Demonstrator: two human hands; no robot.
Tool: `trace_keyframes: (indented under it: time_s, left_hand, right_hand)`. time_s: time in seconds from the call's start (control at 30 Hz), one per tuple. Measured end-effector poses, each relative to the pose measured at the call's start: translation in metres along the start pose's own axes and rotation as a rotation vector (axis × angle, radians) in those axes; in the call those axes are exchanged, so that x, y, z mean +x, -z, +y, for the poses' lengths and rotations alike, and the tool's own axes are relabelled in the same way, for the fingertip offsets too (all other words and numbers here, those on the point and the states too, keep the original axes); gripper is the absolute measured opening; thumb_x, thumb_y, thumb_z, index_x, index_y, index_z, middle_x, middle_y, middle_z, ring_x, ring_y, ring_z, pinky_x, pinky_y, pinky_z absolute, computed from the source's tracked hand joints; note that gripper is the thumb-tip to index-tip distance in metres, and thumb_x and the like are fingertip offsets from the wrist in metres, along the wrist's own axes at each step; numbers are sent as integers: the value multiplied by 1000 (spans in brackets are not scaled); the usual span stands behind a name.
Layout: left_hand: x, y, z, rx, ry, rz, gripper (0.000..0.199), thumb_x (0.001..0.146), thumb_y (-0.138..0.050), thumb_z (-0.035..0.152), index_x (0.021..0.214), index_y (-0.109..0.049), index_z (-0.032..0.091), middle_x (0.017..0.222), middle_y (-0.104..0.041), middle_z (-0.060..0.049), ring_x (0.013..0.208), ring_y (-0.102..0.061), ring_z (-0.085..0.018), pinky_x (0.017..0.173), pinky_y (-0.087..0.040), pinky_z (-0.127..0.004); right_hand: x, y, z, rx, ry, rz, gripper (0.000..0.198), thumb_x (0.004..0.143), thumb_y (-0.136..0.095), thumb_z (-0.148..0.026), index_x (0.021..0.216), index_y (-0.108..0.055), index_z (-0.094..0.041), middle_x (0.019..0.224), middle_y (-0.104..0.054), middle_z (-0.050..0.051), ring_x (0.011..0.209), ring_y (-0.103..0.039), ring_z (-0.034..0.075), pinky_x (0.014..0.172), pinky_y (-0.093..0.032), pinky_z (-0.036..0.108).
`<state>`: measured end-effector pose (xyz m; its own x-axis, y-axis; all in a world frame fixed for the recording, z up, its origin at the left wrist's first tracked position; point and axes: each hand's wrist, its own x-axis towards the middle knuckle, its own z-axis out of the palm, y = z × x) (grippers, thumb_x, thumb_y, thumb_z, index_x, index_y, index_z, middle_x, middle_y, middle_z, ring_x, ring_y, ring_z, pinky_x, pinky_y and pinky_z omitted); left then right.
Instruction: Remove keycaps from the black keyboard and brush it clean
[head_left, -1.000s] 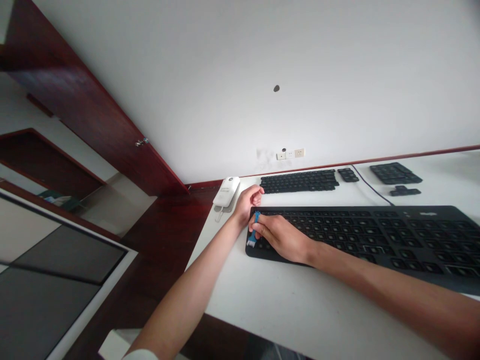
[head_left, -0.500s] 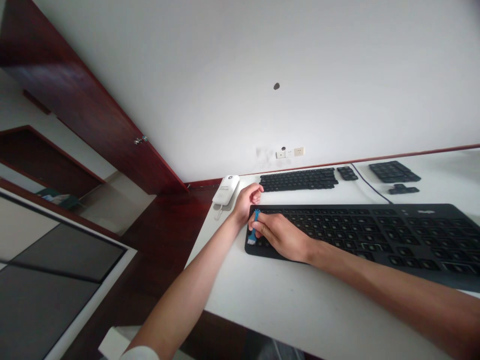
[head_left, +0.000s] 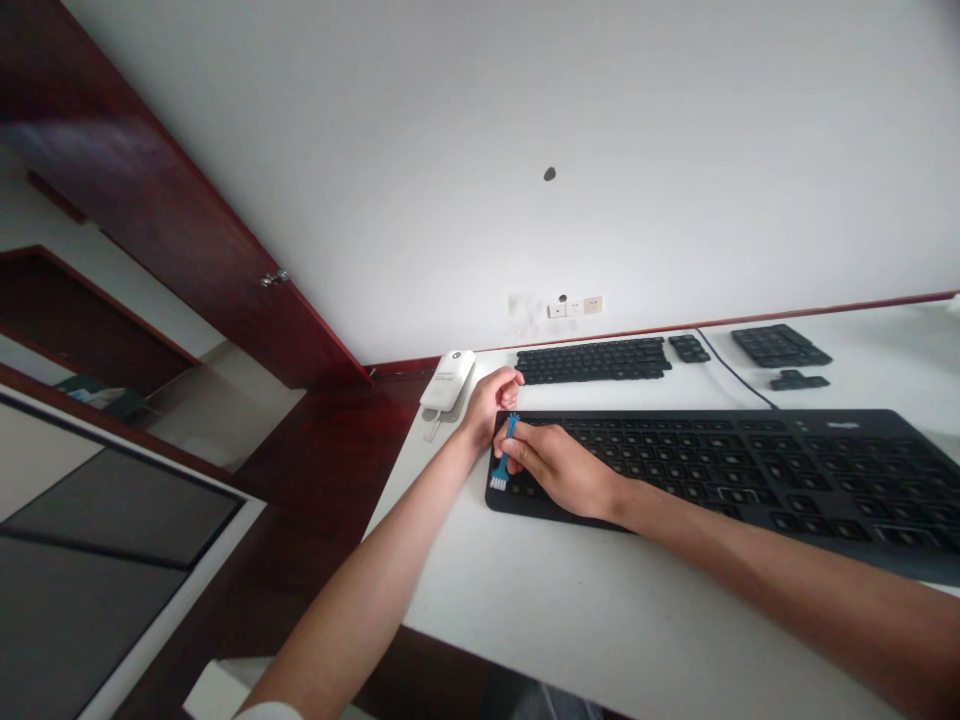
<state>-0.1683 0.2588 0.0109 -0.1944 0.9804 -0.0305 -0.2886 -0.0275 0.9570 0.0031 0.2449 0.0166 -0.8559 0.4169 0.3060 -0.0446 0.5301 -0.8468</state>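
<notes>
Keyboard (head_left: 720, 465) end steadied by curled left hand (head_left: 495, 392), holding nothing. Right hand (head_left: 559, 468) pinches blue brush (head_left: 504, 462), bristles on corner keys; use short, light strokes between keys.

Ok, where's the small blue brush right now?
Head view: the blue brush is in the right hand, bristles on the big keyboard's left end, beside the left hand.

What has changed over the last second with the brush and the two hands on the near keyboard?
Hardly anything. The right hand still pinches the small blue brush, bristles down at the left end of the near keyboard. The left hand stays curled at that keyboard's far left corner. Nothing was let go.
</notes>
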Motion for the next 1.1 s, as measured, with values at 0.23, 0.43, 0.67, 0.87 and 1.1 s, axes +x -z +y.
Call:
trace_keyframes:
  time_s: [0.23, 0.43, 0.67, 0.87, 1.1]
  left_hand:
    - [-1, 0, 1, 10, 10, 8, 25, 82, -71, 38, 74, -60, 17, 57, -33, 6, 49, -33, -6, 47, -29, -17]
    - [-2, -1, 1, 1, 10, 16, 23, 83, -69, 36, 75, -60, 17, 57, -33, 6, 50, -33, -6, 47, -30, -18]
    - [-1, 0, 0, 6, 13, 13, 24, 83, -70, 37, 74, -60, 17, 57, -33, 6, 49, -34, -6, 47, -30, -19]
    - [2, 3, -2, 12, -3, -11, 24, 82, -70, 38, 74, -60, 17, 56, -33, 6, 49, -32, -6, 47, -29, -19]
    - [1, 3, -2, 17, 6, -4, 24, 82, -70, 38, 75, -60, 17, 57, -34, 6, 49, -33, -6, 47, -29, -19]
  right_hand:
    - [1, 0, 1, 20, -3, 9, 38, 111, -36, -40, 88, -58, -20, 85, -70, 5, 80, -66, 19, 80, -50, 33]
    - [0, 0, -1, -1, -4, -24, 39, 111, -36, -40, 87, -59, -20, 84, -71, 5, 79, -66, 19, 79, -51, 33]
    - [0, 0, -2, 14, -1, 5, 38, 111, -37, -39, 88, -59, -20, 85, -71, 6, 78, -66, 19, 78, -52, 33]
    - [0, -1, 0, -23, 2, 33, 37, 111, -37, -38, 87, -58, -20, 83, -69, 6, 76, -64, 19, 75, -50, 33]
    - [0, 0, -1, -24, 8, 21, 38, 111, -36, -39, 89, -60, -20, 84, -68, 5, 76, -64, 18, 77, -51, 33]
